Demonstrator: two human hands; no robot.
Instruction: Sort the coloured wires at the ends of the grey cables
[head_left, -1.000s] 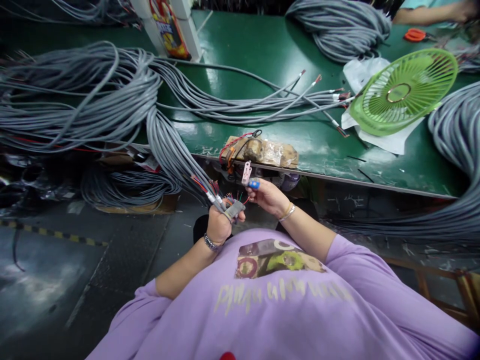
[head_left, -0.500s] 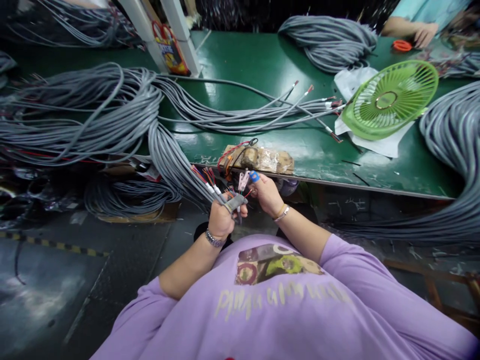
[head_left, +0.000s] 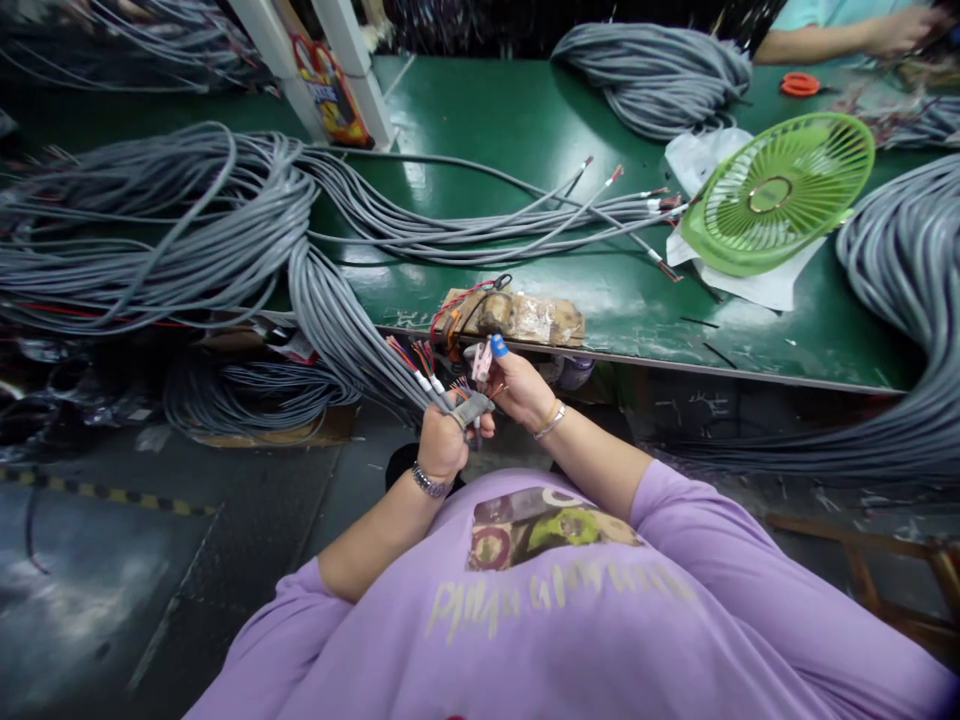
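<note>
My left hand is closed around a bunch of grey cables, its thumb wrapped in a grey cover and pressing on their ends. Stripped coloured wires fan out of white-banded cable ends beside that hand, with more fine wires above the thumb. Close by on the right, my right hand has its fingers drawn together at the thin wires, a blue cover on its thumb. What these fingers pinch is hidden. A small pink clip-like piece stands at the blue thumb, by the bench edge.
On the green bench lie a large cable coil, another coil and a taped brown block at the front edge. A green fan stands right. More cables hang beyond it. A co-worker's arm is behind orange-handled scissors.
My right hand has shifted slightly left and up, bringing its blue thumb to the pink piece. My left hand keeps its hold on the cables. The co-worker's hand has lifted from the bench.
</note>
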